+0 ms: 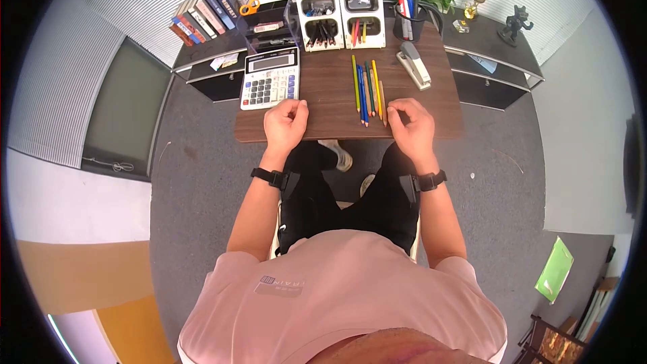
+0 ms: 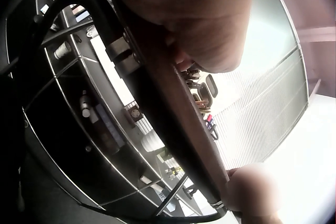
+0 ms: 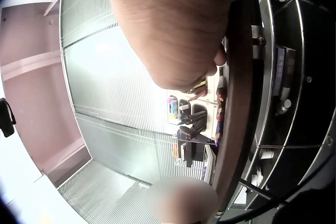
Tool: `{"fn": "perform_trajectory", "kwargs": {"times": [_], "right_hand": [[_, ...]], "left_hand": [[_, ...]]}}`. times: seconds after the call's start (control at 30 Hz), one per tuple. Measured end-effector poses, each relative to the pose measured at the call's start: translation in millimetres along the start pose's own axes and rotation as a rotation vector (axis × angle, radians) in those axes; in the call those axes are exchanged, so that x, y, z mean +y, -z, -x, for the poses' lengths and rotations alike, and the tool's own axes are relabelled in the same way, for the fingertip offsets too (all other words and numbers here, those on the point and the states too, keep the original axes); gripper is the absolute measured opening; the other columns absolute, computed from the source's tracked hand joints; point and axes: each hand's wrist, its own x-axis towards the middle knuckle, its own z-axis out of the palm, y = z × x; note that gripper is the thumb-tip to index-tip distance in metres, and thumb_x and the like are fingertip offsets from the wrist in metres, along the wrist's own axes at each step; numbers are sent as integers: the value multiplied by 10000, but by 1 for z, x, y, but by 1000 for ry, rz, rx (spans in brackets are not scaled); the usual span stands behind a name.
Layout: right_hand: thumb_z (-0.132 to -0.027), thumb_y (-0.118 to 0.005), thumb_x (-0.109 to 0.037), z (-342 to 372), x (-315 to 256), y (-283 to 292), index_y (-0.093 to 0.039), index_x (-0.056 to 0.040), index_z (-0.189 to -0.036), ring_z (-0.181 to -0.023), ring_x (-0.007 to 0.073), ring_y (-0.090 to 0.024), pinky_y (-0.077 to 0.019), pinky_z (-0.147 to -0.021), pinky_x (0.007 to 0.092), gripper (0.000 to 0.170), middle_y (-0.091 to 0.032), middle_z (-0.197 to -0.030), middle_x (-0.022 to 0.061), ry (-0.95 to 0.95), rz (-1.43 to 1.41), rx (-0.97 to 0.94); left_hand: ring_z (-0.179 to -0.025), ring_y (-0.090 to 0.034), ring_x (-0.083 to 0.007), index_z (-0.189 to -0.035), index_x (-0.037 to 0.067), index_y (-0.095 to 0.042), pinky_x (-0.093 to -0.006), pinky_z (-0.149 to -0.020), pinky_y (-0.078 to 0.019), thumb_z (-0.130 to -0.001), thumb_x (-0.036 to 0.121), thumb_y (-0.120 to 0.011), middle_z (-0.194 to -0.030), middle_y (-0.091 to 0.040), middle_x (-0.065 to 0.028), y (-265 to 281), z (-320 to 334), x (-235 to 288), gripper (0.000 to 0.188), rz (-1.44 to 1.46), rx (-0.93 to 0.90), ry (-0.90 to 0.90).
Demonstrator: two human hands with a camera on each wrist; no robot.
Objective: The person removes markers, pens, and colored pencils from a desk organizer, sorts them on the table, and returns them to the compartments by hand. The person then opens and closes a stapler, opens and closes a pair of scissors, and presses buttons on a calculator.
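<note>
Pencils (image 1: pixel 362 98) green, blue, yellow, one seemingly tan; calculator (image 1: pixel 271 79) white; stapler (image 1: pixel 414 66) grey-and-white; desk (image 1: pixel 327 87) brown wood-grain

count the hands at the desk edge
2: the left hand just below the calculator, and the right hand beside the loose pencils. No others appear hidden.

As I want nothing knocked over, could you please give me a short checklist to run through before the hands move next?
1. Left hand free: ok, no held thing is visible.
2. Right hand free: ok, likewise.
3. Space between the hands clear: not ok, pencils lie there, nearer the right hand.
4. Right hand off the nearest pencil: cannot tell; they are very close.
5. Left hand off the calculator: cannot tell; it is at the near corner.
6. Stapler apart from the pencils: ok.
</note>
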Motion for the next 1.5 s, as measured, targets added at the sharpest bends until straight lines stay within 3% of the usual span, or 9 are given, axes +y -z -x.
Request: {"fn": "perform_trajectory", "kwargs": {"times": [0.37,0.57,0.63,0.83,0.9,1.13,1.3,1.43,1.5], "right_hand": [[-989,-815,-102,-3,-2,-1,-821,-60,-1002,-960,333,-794,-614,-898,422,44,-828,-1016,99,-58,26,-14],[-1019,-818,-42,-3,-22,17,-817,2,-1058,-998,240,-812,-622,-914,374,58,-840,-1070,121,-177,-115,-43],[-1024,-816,-27,1,-50,39,-814,15,-1067,-1036,224,-810,-625,-939,373,60,-845,-1107,129,-143,-14,-127],[-950,-897,-64,9,-155,109,-812,15,-1133,-1060,317,-824,-644,-944,405,217,-839,-1150,159,-166,56,-452],[-930,-921,-85,7,-182,123,-811,14,-1147,-1057,343,-823,-647,-934,416,263,-836,-1156,167,-178,73,-516],[-886,-967,-176,-40,-244,149,-805,-1,-1162,-1015,384,-807,-637,-865,460,365,-827,-1146,158,-79,81,-789],[-902,-924,-264,-67,-255,157,-800,1,-1160,-958,441,-764,-599,-811,529,390,-782,-1043,188,-106,236,-1258],[-899,-907,-258,-93,-227,157,-794,5,-1133,-955,451,-745,-588,-817,552,369,-745,-1005,189,63,478,-1367],[-905,-892,-226,-105,-199,150,-775,5,-1139,-976,455,-731,-585,-837,554,349,-731,-1014,189,252,497,-1212]], "left_hand": [[-604,-660,-228,-889,25,-779,-375,-620,-540,-1031,153,-816,-719,-694,-91,6,0,8,194,34,-19,-76],[-605,-629,-177,-920,6,-786,-344,-605,-515,-1031,124,-822,-732,-690,-82,9,2,6,166,94,-52,-66],[-612,-611,-137,-940,-6,-796,-320,-600,-501,-1041,119,-825,-732,-695,-75,11,0,5,163,108,-70,-72],[-607,-619,-166,-945,0,-797,-328,-604,-504,-1025,119,-832,-749,-697,-83,13,-2,8,148,124,-126,-66],[-624,-660,-246,-913,35,-778,-376,-614,-525,-1009,127,-826,-740,-679,-82,13,-3,9,141,135,-117,-47],[-631,-681,-264,-897,50,-780,-387,-622,-537,-1008,158,-825,-739,-695,-80,15,-6,9,161,81,-169,-60],[-640,-695,-226,-966,30,-817,-371,-653,-561,-1031,179,-830,-747,-720,-98,14,-3,6,163,5,-170,-70],[-646,-693,-204,-975,29,-819,-359,-653,-558,-1035,184,-832,-760,-732,-99,8,-1,6,166,13,-83,-36],[-647,-690,-202,-974,33,-819,-359,-650,-554,-1032,184,-835,-765,-733,-101,9,-1,9,163,5,-65,-76]]}}
